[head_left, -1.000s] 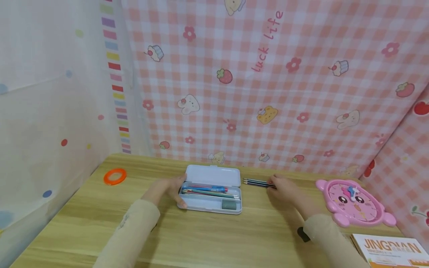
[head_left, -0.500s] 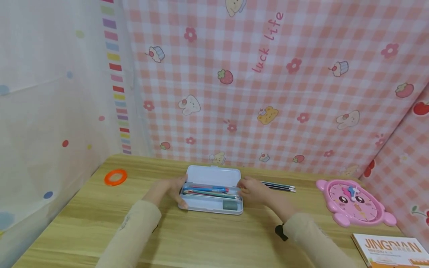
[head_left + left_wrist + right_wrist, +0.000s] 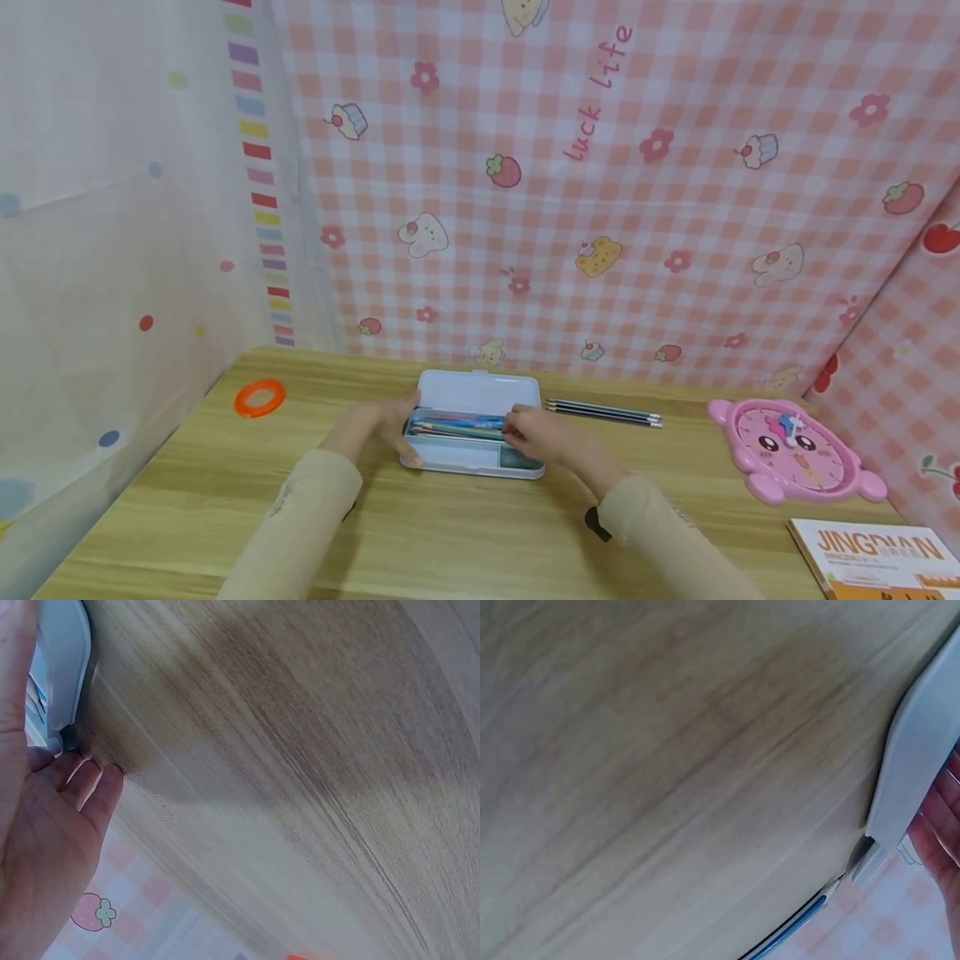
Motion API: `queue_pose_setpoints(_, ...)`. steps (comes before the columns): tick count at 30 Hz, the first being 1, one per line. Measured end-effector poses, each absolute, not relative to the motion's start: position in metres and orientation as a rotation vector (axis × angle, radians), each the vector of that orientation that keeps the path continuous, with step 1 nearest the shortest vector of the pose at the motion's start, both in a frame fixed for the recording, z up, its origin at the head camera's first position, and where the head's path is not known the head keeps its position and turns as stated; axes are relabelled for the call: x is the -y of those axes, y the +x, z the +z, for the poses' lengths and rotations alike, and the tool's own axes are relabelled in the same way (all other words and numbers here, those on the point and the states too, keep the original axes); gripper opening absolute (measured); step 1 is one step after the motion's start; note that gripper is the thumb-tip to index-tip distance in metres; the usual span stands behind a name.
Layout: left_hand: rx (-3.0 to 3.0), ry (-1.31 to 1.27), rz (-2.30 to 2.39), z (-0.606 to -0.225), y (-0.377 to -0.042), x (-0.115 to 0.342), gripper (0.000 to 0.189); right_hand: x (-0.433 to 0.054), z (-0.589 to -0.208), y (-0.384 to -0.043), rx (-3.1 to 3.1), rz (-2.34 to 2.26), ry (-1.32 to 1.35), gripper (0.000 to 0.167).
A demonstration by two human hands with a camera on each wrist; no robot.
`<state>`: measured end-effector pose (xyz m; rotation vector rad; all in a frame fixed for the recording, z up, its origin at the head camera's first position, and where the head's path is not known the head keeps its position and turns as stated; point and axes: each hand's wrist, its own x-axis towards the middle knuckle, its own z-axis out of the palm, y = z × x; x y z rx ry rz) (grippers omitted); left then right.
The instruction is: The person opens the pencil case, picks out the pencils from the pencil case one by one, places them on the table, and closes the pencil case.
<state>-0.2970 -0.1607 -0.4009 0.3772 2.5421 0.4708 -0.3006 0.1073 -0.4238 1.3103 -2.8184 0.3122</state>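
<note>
A white pencil case [image 3: 453,454] lies with its lid raised at the back. Coloured pencils [image 3: 450,432], a blue pen [image 3: 450,422] and a dark green block [image 3: 517,459] are inside. My left hand [image 3: 385,425] holds the left end, thumb at the front corner and fingers behind; its fingers [image 3: 71,784] show at the case edge in the left wrist view. Reaching over the right end, my right hand [image 3: 546,433] has its fingertips at the pencils' ends. In the right wrist view the case wall [image 3: 922,742] partly hides that hand, and I cannot tell whether it pinches anything.
Several dark pencils [image 3: 603,413] lie right of the case. An orange ring [image 3: 259,398] sits at the left. Further right are a pink clock [image 3: 798,454] and a white-and-orange book [image 3: 877,554]. A checked cloth [image 3: 465,275] hangs behind the wooden table [image 3: 465,533].
My right hand let go of the dark pencils on the table and moved left, to the case's right edge and then over its inside. My left hand stayed at the case.
</note>
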Motion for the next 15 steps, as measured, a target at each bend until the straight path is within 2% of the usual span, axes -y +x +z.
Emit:
queue_pose_setpoints(6, -2.534, 0.385, 0.501, -0.403, -0.298, 0.162, 0.122, -0.1, -0.422, -0.299, 2.659, 0.055, 1.37, 0.012)
queue_pose_setpoints(15, -2.537, 0.405, 0.454, -0.402, -0.299, 0.161, 0.121, -0.084, -0.412, -0.299, 2.793, -0.064, 1.315, 0.014)
